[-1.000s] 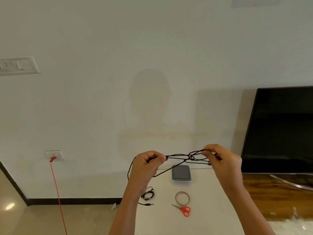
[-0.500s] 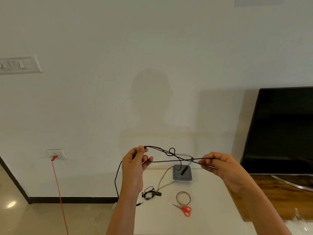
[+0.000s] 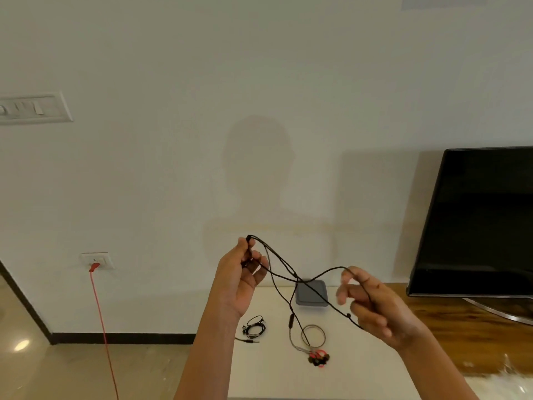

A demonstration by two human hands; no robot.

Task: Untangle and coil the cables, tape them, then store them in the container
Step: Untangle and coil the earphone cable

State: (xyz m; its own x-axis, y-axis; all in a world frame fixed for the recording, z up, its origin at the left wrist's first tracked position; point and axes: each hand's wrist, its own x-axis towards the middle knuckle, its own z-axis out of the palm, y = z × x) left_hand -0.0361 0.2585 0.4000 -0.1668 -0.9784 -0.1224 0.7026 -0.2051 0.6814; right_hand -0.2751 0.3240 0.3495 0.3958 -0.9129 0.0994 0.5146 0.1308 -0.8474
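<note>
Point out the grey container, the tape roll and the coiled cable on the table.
grey container [image 3: 314, 295], head view, middle of its lid.
tape roll [image 3: 324, 336], head view, right rim.
coiled cable [image 3: 253, 327], head view, its bundled loops.

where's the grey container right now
In the head view, the grey container sits centre-right at the far edge of the white table, by the wall, beyond the tape ring.

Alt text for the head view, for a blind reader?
Left hand and right hand hold a tangled black earphone cable above a white table, its earbuds dangling by red scissors. A second cable, tape roll and grey container lie below.
</note>
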